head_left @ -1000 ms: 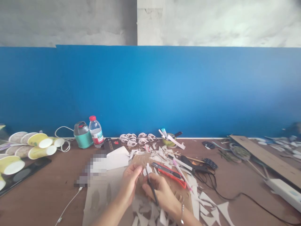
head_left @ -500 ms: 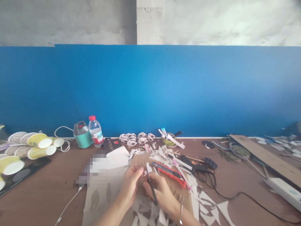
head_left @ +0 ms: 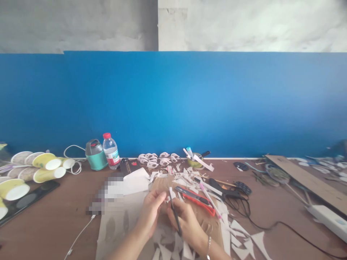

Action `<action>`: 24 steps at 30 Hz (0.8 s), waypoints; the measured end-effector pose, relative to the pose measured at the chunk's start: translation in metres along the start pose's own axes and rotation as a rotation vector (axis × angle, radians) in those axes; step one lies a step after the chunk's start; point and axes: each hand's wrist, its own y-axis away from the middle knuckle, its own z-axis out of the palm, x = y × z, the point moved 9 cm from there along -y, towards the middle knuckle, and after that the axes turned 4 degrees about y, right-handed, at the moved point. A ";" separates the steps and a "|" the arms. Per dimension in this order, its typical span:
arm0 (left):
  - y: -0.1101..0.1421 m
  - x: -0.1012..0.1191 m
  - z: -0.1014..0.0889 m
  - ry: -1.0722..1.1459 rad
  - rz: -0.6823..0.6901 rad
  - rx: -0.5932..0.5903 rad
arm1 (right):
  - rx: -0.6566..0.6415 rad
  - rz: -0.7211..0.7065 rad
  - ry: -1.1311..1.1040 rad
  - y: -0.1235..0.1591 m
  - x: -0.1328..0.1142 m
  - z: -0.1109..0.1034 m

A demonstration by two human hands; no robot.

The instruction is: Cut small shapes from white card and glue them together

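The right hand (head_left: 188, 222) holds a thin dark tool (head_left: 176, 218) with its tip pointing away, between the two hands, maybe so it can reach the left fingertips. The left hand (head_left: 149, 212) has its thumb and finger close together, but I can't tell if they pinch anything. White scraps (head_left: 165, 252) lie below the grip, and a red-and-grey cutter (head_left: 195, 196) sits just past the right hand, perhaps to be easy to grab.

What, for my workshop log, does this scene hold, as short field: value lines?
Right hand: holds a slim dark tool
Left hand: near the tool's tip; whether it grips anything is unclear
Beside right hand: red-and-grey cutter, white scraps
Surface: brown table
Table's far side: red-capped bottle, white shaped pieces
Backdrop: blue partition
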 end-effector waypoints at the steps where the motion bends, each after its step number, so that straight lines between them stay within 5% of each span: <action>1: 0.000 0.001 0.000 -0.003 0.003 0.000 | 0.002 0.004 -0.002 0.000 -0.001 0.000; 15: -0.003 0.006 -0.009 -0.127 0.070 0.068 | 0.009 0.003 0.050 -0.001 -0.001 -0.005; 24: -0.004 0.014 -0.003 -0.248 0.093 -0.007 | -0.002 0.003 0.070 0.000 0.007 -0.004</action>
